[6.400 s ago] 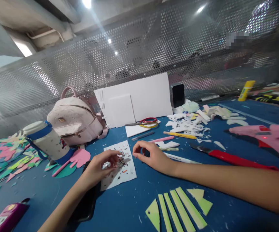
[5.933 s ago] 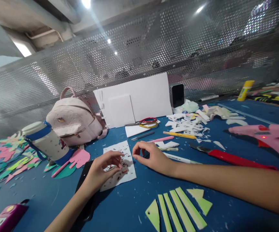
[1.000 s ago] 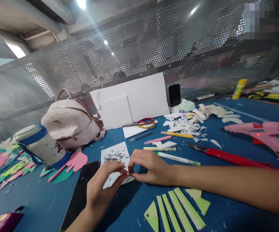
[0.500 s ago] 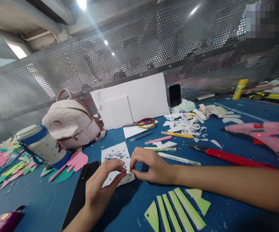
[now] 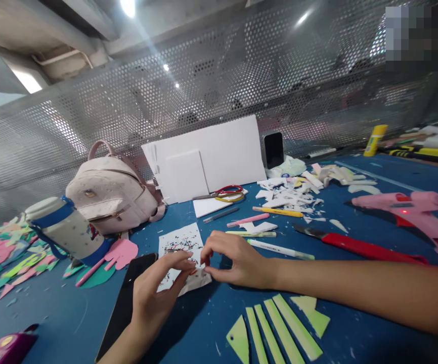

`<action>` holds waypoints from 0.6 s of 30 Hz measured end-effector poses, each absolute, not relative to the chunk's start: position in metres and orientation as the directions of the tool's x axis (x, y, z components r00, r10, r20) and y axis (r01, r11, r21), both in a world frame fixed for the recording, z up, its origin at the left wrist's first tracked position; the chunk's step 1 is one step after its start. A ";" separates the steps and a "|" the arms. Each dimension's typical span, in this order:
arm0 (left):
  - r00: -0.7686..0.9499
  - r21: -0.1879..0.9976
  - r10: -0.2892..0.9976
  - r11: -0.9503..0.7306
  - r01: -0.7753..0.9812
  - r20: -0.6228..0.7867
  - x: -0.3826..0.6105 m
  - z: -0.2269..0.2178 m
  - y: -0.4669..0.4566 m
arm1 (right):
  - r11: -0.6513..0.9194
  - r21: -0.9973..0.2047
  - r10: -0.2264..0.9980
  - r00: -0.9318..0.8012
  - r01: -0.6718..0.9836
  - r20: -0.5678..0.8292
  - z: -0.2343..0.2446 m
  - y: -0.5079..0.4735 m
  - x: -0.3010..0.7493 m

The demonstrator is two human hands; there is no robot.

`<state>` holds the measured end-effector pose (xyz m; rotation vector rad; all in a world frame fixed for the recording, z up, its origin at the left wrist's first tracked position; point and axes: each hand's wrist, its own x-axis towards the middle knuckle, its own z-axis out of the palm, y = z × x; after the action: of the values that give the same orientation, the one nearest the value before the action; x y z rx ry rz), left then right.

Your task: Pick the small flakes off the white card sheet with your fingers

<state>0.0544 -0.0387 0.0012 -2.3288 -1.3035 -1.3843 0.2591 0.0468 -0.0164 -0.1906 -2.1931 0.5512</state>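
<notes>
- Head view: both hands meet at the near right corner of a white sheet (image 5: 181,255) lying flat on the blue table (image 5: 355,323).
- Left hand (image 5: 157,293): thumb and forefinger drawn close together over the sheet's near edge, tips touching or almost touching the paper; cannot tell if a speck sits between them, too small.
- Right hand (image 5: 237,263): fingers curled, thumb and forefinger pinched narrow just beside the left fingertips at the sheet's right edge; whatever it holds, if anything, is not visible.
- The sheet carries tiny coloured bits (image 5: 179,245), mostly bunched near its far half, some loose ones near the hands.
- Progress, judged: bits are gathered on the sheet, but the sheet is flat and not lifted, so the handling of the bits looks partway, not finished.
- A black phone (image 5: 126,303) lies just left of the sheet, partly under the left wrist.
- Green foam strips (image 5: 279,331) lie cut and lined up near the right forearm, untouched.
- Further off: pink glue gun (image 5: 412,212) with its light on, red craft knife (image 5: 355,246), scissors (image 5: 228,192), pens (image 5: 268,220), white scrap pile (image 5: 291,194), all apart from the hands.
- Left side: bottle (image 5: 65,230), backpack (image 5: 111,192), coloured cut-outs (image 5: 6,253).
</notes>
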 end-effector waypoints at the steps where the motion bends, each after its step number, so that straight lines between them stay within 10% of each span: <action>1: 0.209 0.295 0.612 -0.617 0.730 0.763 0.055 0.001 -0.039 | 0.891 -0.452 0.321 -0.635 -0.050 0.703 -0.016 0.047 0.259; 18: 0.283 0.256 0.611 -0.643 0.722 0.739 0.056 0.001 -0.039 | 0.899 -0.429 0.286 -0.630 -0.084 0.722 -0.013 0.047 0.260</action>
<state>0.0562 -0.0395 0.0008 -2.4098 -1.2609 -1.2961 0.2597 0.0467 -0.0128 -0.1435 -2.1904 0.5423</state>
